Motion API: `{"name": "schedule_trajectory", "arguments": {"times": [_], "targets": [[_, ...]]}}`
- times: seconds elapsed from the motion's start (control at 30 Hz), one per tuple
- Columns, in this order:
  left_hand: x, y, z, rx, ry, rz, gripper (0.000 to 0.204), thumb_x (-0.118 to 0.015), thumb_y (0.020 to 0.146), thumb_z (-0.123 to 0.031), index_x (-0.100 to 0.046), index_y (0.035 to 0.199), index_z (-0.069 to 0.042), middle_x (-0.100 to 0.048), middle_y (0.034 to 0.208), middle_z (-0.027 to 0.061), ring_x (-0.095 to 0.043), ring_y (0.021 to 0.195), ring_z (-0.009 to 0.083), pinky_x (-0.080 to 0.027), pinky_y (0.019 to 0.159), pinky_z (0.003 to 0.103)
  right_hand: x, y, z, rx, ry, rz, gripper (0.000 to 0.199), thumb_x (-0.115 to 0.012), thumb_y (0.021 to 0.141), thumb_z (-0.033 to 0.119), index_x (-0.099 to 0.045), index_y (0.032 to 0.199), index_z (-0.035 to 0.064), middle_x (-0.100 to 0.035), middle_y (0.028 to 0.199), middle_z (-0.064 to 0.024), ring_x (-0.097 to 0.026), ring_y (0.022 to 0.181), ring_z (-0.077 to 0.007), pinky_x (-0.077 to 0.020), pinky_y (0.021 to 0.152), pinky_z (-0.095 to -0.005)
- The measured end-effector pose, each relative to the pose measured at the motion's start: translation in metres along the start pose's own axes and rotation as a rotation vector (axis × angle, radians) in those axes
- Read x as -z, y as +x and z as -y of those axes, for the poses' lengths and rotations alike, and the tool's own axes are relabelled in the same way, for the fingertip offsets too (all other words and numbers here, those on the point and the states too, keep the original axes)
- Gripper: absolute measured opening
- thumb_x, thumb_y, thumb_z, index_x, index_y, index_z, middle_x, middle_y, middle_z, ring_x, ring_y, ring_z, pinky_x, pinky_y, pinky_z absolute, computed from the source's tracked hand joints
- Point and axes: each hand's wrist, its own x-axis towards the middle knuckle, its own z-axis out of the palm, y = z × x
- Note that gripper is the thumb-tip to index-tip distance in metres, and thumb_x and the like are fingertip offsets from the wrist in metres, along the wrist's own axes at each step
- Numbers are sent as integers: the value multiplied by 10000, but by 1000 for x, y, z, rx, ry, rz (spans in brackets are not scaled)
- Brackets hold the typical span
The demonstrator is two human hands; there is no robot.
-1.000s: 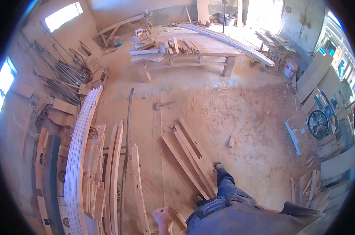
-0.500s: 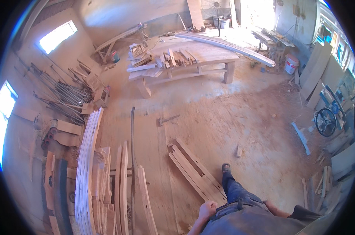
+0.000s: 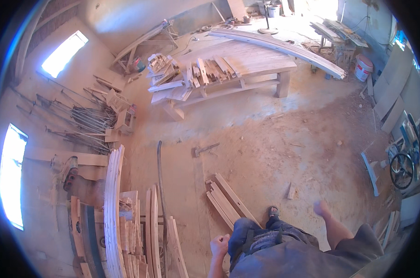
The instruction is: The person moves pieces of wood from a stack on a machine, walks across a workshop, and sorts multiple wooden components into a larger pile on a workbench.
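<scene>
My left hand (image 3: 220,244) hangs beside my left thigh with its fingers curled closed and nothing visible in them. It is nearest to several pale wooden planks (image 3: 224,209) lying on the floor; some have slots cut in them. My right hand (image 3: 320,208) is held out to the right over the dusty floor, touching nothing. Motion blurs its fingers, so their shape is unclear. Just ahead of my body shows a sandalled foot (image 3: 273,211), beside the planks. A small wood offcut (image 3: 291,191) lies between that foot and my right hand.
Long timber strips (image 3: 112,204) and a dark pipe (image 3: 161,180) lie at left. A hammer-like tool (image 3: 206,148) is on the floor ahead. Beyond stands a wooden table (image 3: 265,65) loaded with wood pieces. At right are a white bucket (image 3: 363,68), leaning boards (image 3: 395,78) and a spoked wheel (image 3: 401,170).
My right hand has come out from beside my body and swung forward. My left hand has shifted left. The view has moved, and my bent left leg now shows near the planks.
</scene>
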Motion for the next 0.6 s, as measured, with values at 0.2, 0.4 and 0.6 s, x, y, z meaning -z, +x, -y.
{"name": "schedule_trajectory", "arguments": {"times": [0.2, 0.4, 0.6], "targets": [[-20, 62, -31, 16, 8, 76, 384, -722, 893, -337, -709, 783, 30, -668, 699, 205, -667, 636, 303, -512, 640, 417, 115, 112, 163, 134, 483, -261, 314, -642, 875, 198, -732, 1144, 62, -758, 1017, -166, -733, 932, -265, -558, 800, -382], [-61, 180, -46, 44, -195, 54, 318, -735, 887, -300, -744, 839, 13, -705, 740, 194, -703, 685, 297, -533, 669, 419, 101, 137, 332, 367, 274, 63, 373, -607, 892, 232, -708, 1215, 76, -748, 1058, -194, -724, 979, -359, -559, 848, -442], [42, 368, -164, -105, -250, 5, 257, -742, 877, -233, -748, 804, 13, -709, 710, 118, -660, 653, 177, -522, 633, 342, 126, 173, 437, 468, -312, 547, 417, -586, 854, 190, -694, 1244, 95, -716, 1151, -233, -686, 1084, -404, -536, 932, -495]]}}
